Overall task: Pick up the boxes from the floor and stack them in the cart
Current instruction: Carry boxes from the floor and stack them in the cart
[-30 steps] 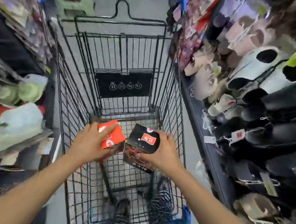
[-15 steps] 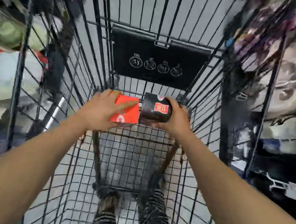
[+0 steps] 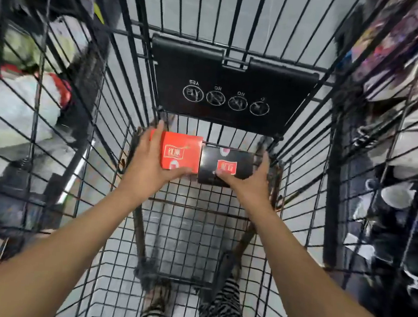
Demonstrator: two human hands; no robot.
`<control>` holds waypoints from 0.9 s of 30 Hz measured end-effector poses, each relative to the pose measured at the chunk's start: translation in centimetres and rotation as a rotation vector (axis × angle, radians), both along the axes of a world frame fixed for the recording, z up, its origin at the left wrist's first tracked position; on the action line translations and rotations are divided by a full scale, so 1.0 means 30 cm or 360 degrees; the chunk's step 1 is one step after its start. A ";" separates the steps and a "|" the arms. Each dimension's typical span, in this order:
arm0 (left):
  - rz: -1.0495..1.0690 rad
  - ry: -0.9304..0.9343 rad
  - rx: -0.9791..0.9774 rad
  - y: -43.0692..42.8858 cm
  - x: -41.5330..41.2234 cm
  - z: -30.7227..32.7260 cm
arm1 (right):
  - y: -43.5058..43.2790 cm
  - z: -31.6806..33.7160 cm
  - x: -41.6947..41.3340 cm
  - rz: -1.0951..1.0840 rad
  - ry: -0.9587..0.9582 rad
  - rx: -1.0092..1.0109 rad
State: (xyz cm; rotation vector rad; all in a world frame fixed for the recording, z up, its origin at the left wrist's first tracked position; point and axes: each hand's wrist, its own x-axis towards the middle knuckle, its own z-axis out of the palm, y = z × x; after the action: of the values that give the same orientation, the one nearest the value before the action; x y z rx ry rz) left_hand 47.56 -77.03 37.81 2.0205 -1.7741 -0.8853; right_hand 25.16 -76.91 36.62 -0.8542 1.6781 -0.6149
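A red box [image 3: 181, 152] and a black box with a red label [image 3: 225, 165] lie side by side, touching, low in the far end of the black wire cart [image 3: 188, 223]. My left hand [image 3: 150, 165] grips the red box, fingers along its left side and thumb under its near edge. My right hand [image 3: 249, 183] holds the black box, fingers up its right side and thumb on its near edge. Whether the boxes rest on the cart's floor I cannot tell.
A black plastic flap with round warning icons [image 3: 231, 93] hangs on the cart's far wall just above the boxes. Shop shelves with packed goods [image 3: 408, 166] stand close on the right, others [image 3: 22, 113] on the left. Striped trouser legs [image 3: 222, 312] show through the mesh.
Both hands have carried the boxes down and forward into the cart's far end. The boxes now lie flat and side by side, and my head has leaned deeper into the cart.
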 end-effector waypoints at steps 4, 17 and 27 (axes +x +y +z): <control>0.0090 0.0223 0.0042 0.000 -0.006 -0.011 | -0.004 -0.015 0.011 -0.0051 -0.0060 0.0051; -0.0091 0.0321 0.0179 -0.021 0.075 -0.026 | -0.019 -0.029 0.027 -0.0003 0.0132 0.0055; -0.0191 -0.0224 0.0352 0.010 0.021 0.092 | -0.005 0.136 0.048 0.0060 0.0402 0.0253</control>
State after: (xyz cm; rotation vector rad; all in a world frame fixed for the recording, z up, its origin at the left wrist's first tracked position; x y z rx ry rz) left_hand 48.19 -76.74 40.58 2.1783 -1.9678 -1.0396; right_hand 26.58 -77.07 40.71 -0.8737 1.9055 -0.3520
